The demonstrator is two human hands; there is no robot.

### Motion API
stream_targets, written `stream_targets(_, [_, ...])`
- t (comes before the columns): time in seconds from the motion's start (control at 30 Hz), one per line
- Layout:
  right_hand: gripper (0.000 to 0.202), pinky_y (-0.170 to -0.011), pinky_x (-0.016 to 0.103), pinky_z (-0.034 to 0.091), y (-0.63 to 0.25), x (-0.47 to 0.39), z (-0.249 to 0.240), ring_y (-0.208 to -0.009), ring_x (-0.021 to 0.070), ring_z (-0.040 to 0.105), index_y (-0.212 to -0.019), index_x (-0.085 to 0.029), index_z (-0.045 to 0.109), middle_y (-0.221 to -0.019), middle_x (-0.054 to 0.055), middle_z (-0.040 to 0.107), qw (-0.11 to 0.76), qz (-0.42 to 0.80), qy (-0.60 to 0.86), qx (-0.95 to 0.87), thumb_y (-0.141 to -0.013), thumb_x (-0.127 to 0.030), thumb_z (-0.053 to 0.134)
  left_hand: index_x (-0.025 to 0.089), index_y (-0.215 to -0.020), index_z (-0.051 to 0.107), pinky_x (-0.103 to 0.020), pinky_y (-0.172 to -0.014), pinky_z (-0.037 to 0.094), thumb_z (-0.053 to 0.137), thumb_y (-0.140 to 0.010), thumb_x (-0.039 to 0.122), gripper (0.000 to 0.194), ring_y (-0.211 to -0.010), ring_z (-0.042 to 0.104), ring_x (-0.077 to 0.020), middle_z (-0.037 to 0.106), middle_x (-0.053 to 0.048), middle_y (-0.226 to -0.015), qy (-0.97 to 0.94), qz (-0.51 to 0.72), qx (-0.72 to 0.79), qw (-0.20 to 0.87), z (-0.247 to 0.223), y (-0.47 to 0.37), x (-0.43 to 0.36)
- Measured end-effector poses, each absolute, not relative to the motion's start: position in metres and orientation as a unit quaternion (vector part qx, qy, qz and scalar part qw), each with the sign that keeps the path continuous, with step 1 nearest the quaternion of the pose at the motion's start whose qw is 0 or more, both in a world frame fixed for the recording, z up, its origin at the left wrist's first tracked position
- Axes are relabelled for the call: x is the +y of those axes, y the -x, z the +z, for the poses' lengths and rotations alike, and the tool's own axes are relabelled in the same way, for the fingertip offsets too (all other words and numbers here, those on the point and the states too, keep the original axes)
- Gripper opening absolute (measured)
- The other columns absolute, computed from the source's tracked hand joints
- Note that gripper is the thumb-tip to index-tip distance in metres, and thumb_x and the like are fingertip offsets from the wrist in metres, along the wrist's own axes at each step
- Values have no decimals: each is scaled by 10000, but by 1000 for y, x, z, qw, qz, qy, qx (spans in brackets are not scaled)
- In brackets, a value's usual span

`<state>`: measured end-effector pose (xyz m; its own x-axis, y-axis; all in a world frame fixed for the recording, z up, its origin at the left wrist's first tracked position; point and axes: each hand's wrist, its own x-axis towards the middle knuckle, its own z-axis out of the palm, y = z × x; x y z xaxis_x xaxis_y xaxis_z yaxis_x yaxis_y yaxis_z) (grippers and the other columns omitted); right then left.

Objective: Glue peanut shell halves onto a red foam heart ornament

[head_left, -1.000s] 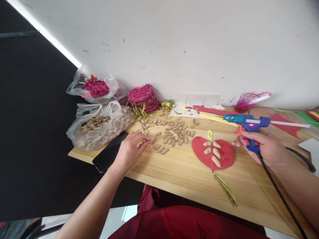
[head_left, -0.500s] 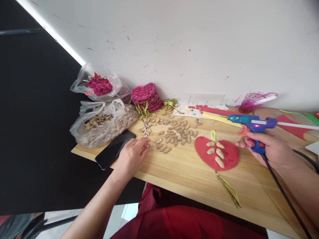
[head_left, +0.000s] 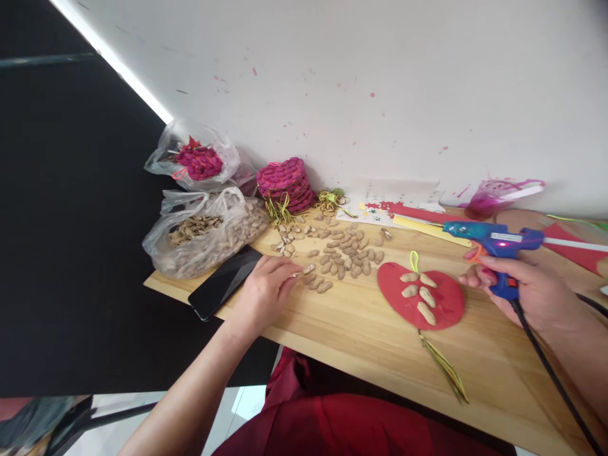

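Observation:
My right hand (head_left: 536, 291) grips a blue hot glue gun (head_left: 510, 240) by its handle, its nozzle pointing left and a small light glowing on its side. Fingers drawn together, my left hand (head_left: 266, 291) is low over the table beside a loose peanut (head_left: 309, 268); a small pale bit shows at its fingertips, too small to name. Between the hands lies a red heart-shaped piece (head_left: 389, 291) with several peanuts (head_left: 426, 296) on it. A yellow loop (head_left: 414, 261) sticks out at its top and a yellow-green tassel (head_left: 444, 367) at its bottom.
Several loose peanuts (head_left: 349, 253) are spread over the wooden table (head_left: 332, 329). Left of them are a black phone (head_left: 223, 288), a plastic bag of peanuts (head_left: 204, 240) and a stack of purple-red peanut pieces (head_left: 285, 183). A black cord (head_left: 546, 361) hangs from the glue gun.
My left hand has moved slightly right, closer to the loose peanut beside the pile. The glue gun stays in my right hand. The whole view has shifted a little.

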<state>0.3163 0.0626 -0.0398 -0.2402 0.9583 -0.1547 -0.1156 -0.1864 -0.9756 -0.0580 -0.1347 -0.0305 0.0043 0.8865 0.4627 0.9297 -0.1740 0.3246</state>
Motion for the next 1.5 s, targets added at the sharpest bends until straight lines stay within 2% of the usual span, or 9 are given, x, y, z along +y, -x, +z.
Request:
stream_targets(0.1, [314,-644,333,582,-315,62,-39,-503,151,558,-512,-199,582,-466,-22,494,424,630,447,-473,-537,-339,862,194,-1163,713,-385,-933,499,523,-945,72,314,-1039,577,-223,694,-89,-1097,739,-262,-621,22,-37,50,-121])
stream_targets(0.2, [323,-657,335,583,-317,63,-41,-512,151,554,-532,-200,581,-474,-23,491,424,630,446,-473,-559,-361,859,200,-1124,730,-412,-923,494,491,-923,14,364,-1036,573,-233,701,-85,-1078,741,-223,-633,22,-38,51,-117])
stream_targets(0.4, [338,-695,348,587,-320,64,-46,-526,156,556,-528,-196,571,-486,-16,489,421,631,437,-483,-600,-380,846,228,-961,764,-437,-913,482,648,-909,236,127,-994,606,-256,728,-60,-1002,699,-202,-686,5,-21,74,-130])
stream_targets(0.47, [332,-699,349,589,-320,64,-47,-530,156,559,-524,-194,579,-494,-11,496,422,627,440,-486,-605,-380,842,219,-916,759,-420,-895,485,657,-905,273,116,-954,621,-250,738,-55,-973,689,-212,-693,8,-16,82,-126])
stream_targets(0.67, [335,-675,373,592,-321,66,-44,-524,168,552,-510,-205,587,-472,-7,483,411,631,436,-492,-604,-399,844,187,-922,752,-412,-894,492,622,-873,145,146,-939,654,-263,767,-72,-965,686,-203,-698,35,-21,95,-81])
stream_targets(0.83, [355,-665,377,590,-323,68,-45,-524,176,566,-519,-215,562,-472,-5,506,406,639,430,-493,-595,-391,861,194,-918,754,-400,-913,498,617,-872,165,148,-935,665,-260,771,-66,-974,676,-184,-713,28,-26,98,-67])
stream_targets(1.1, [301,-652,356,577,-323,67,-47,-518,166,569,-546,-212,590,-482,-16,509,411,643,423,-489,-634,-350,842,181,-972,769,-372,-880,499,526,-896,110,264,-909,650,-248,777,-59,-934,692,-160,-704,-4,-20,99,-62])
stream_targets(1.33, [345,-658,332,568,-319,62,-41,-545,162,573,-485,-196,580,-494,-1,506,412,628,432,-499,-665,-378,811,175,-850,738,-415,-880,508,595,-839,130,150,-925,630,-274,730,-96,-903,710,-135,-691,13,-18,101,-52])
stream_targets(1.5, [339,-637,332,565,-316,59,-38,-527,164,569,-465,-198,577,-480,-2,495,414,628,433,-496,-650,-365,807,171,-852,716,-415,-889,511,619,-844,163,97,-914,644,-270,721,-99,-916,681,-168,-712,3,-13,80,-47])
